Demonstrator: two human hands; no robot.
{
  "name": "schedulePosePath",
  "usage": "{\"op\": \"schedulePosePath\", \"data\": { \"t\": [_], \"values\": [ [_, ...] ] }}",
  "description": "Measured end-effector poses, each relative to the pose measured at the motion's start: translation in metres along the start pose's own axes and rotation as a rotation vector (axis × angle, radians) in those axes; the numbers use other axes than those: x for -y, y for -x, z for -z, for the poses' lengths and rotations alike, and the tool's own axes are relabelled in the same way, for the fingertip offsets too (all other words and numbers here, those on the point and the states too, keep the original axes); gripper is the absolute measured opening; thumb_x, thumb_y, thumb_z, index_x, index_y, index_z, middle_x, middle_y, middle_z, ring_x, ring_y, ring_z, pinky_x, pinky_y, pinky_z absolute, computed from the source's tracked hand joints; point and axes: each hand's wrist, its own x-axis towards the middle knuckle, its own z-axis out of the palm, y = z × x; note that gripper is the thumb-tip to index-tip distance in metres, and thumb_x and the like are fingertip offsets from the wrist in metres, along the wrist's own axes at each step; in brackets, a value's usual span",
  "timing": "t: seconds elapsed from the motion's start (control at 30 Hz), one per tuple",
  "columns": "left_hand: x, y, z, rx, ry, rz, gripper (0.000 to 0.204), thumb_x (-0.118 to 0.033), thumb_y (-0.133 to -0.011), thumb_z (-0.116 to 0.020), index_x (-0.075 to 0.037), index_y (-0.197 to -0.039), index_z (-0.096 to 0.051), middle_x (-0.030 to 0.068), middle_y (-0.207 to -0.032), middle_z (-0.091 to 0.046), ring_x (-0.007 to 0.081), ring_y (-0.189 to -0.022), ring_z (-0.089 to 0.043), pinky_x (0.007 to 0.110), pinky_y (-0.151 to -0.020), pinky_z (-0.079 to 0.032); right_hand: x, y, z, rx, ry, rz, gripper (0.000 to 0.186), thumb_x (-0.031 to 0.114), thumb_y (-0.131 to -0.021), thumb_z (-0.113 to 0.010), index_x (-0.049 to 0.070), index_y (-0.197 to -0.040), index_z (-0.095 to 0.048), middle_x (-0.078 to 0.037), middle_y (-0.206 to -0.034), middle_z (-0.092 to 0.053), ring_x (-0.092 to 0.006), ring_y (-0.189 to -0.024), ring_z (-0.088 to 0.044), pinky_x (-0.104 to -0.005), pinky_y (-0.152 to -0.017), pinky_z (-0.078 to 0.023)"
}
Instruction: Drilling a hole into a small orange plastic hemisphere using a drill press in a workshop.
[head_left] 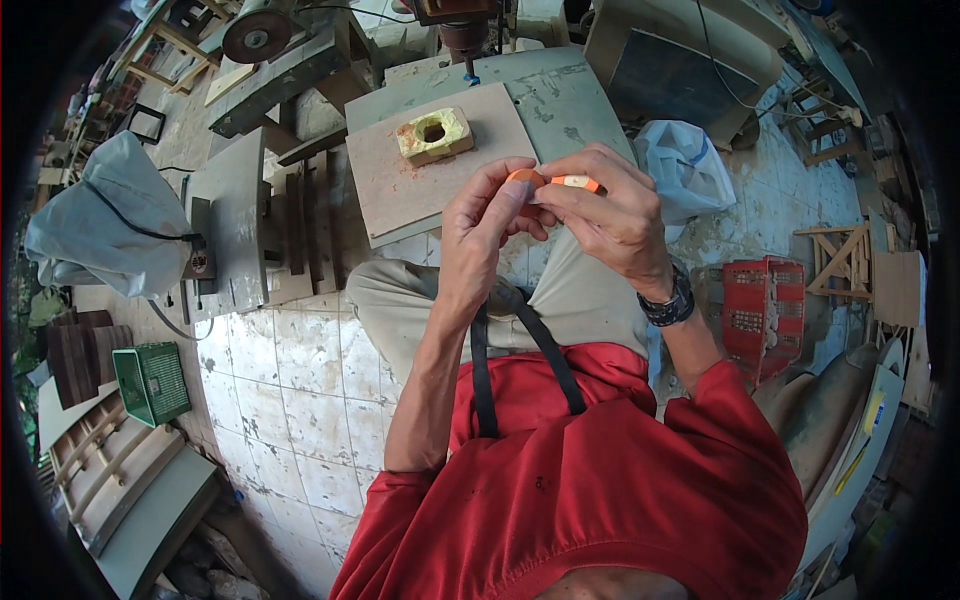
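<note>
My left hand [484, 212] pinches a small round orange piece [525, 181] between thumb and fingers. Closed around a slim orange tool with a pale label [578, 183], my right hand [612, 212] meets the left above my lap. The tool's tip is hidden by the fingers, so I cannot tell its exact kind. Beyond the left hand, a wooden block with a yellowish top and a round hole [436, 137] lies on a flat board [385, 185]. Orange crumbs are scattered beside the block.
The board rests on a grey-green table [560, 85] under a drill chuck [466, 45]. A clear plastic bag [690, 165] and a red crate [762, 320] stand to the right. On the left are a covered machine [110, 215], a green basket [150, 383] and a grinding disc [257, 38].
</note>
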Motion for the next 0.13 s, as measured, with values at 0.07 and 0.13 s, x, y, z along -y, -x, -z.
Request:
{"op": "schedulePosePath", "data": {
  "t": [0.07, 0.13],
  "values": [
    [0.0014, 0.0012, -0.0026, -0.020, -0.053, -0.020, 0.030, -0.013, -0.099, -0.049, 0.001, -0.125, -0.053, 0.0112, -0.102, -0.065, 0.0167, -0.080, -0.064, 0.029, -0.070, -0.053, 0.0005, 0.0011, 0.0000, 0.010, 0.022, 0.010, 0.022, -0.002, -0.065, -0.072, 0.006, -0.085, -0.068, -0.003, -0.092, -0.064, -0.0197, -0.074, -0.060, -0.0304, -0.060, -0.051],
    [0.0003, 0.0033, -0.0064, -0.046, -0.123, -0.021, 0.031, -0.016, -0.099, -0.050, -0.001, -0.126, -0.053, 0.0115, -0.103, -0.065, 0.0169, -0.080, -0.064, 0.029, -0.069, -0.054, 0.0018, 0.0017, 0.0002, 0.022, 0.057, 0.036, 0.022, -0.001, -0.064, -0.072, 0.007, -0.084, -0.068, -0.003, -0.097, -0.065, -0.0200, -0.074, -0.060, -0.0304, -0.061, -0.052]
  ]
}}
